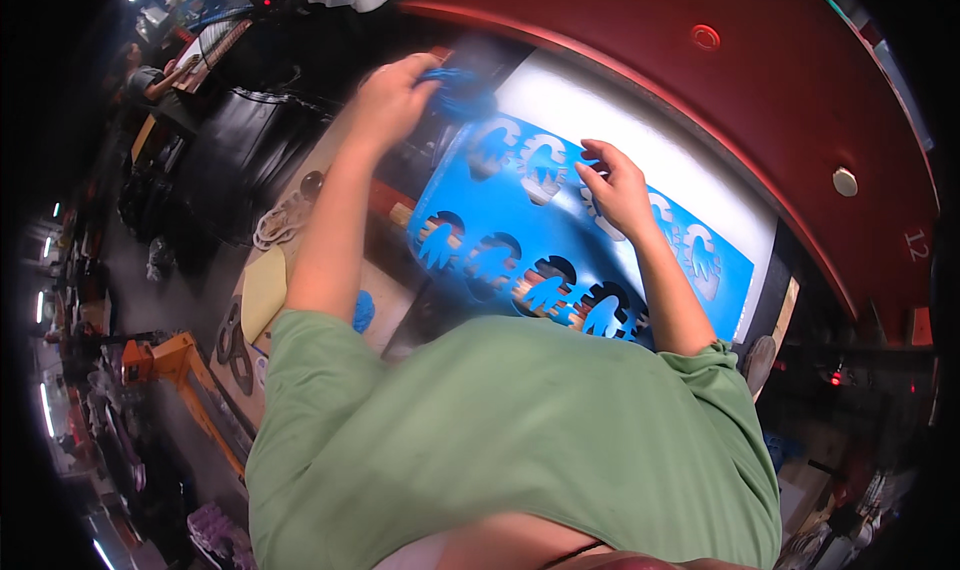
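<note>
A blue sheet [555,235] with two rows of gear-toothed, curved cutouts lies slanted in front of me. Its far side rests over a bright white plate [560,88], and dark and orange-brown parts show through the nearer cutouts. My left hand [392,102], closed at the far left corner of the sheet, holds a blue piece [462,95] smeared by motion, so its shape is unclear. Over the far row of cutouts hangs my right hand [618,188], thumb and fingers apart, with nothing visible in it. I cannot tell whether its fingertips touch the sheet.
A large red machine body [640,15] arches over the far side. On the wooden bench at left are scissors [233,345], a yellow pad [264,292], a rope bundle [282,220] and a blue scrap [363,311]. An orange pallet jack [180,365] stands lower left; another person [150,82] is far left.
</note>
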The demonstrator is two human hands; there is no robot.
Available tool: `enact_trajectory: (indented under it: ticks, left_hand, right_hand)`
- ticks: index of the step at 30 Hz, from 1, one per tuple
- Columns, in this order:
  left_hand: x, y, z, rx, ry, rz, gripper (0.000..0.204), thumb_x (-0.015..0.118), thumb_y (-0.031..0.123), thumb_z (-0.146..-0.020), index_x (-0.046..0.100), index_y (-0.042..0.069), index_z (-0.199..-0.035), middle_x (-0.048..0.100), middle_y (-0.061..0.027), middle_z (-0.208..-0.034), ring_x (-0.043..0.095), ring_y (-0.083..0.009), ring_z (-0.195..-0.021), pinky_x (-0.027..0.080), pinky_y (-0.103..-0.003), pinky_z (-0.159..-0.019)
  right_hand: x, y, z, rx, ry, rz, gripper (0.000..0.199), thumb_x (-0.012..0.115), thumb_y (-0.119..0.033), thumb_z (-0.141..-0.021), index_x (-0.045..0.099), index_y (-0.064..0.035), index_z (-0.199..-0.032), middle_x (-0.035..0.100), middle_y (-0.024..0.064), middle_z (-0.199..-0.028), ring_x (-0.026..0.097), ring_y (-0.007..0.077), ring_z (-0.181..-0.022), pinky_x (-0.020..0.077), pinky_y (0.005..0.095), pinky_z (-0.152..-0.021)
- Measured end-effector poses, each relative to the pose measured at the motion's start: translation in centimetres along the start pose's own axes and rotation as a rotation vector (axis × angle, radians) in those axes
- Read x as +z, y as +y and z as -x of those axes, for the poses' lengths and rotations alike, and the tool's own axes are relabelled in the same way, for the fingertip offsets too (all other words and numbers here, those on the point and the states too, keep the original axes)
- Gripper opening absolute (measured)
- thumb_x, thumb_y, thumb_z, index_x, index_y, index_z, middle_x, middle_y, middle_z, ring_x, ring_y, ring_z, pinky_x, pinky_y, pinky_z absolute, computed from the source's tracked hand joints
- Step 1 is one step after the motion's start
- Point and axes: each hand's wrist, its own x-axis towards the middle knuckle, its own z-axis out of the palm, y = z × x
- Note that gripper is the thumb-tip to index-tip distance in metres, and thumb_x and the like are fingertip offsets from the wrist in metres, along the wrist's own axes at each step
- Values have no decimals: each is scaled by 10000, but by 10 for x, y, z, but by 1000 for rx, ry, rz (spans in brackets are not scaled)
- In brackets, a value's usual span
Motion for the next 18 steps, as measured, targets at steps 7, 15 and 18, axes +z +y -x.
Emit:
enact_trajectory:
  ticks: [7, 15, 18]
  left_hand:
    - [8, -77, 108, -37, -32, -347, 161, 605, 47, -823, 645, 58, -979, 662, -154, -937, 619, -375, -903, 498, -472, -770]
    - [24, -111, 173, -298, -232, -143, 399, 744, 106, -741, 614, 22, -1109, 616, -179, -1142, 584, -375, -1080, 481, -418, -941]
    - [30, -109, 159, -284, -241, -137, 467, 788, 147, -718, 606, 10, -1126, 604, -186, -1169, 568, -378, -1109, 469, -421, -963]
  right_hand:
    - [7, 20, 16, 13, -21, 15, 341, 673, -194, -898, 646, -17, -1189, 686, 146, -1068, 672, 230, -899, 545, 330, -769]
    - [-1, 20, 29, 39, -69, 43, 328, 658, -162, -913, 639, -22, -1209, 679, 135, -1109, 667, 214, -934, 539, 321, -797]
    - [-7, 17, 35, 41, -27, 21, 328, 671, -173, -893, 651, -15, -1179, 681, 147, -1088, 679, 232, -906, 542, 334, -783]
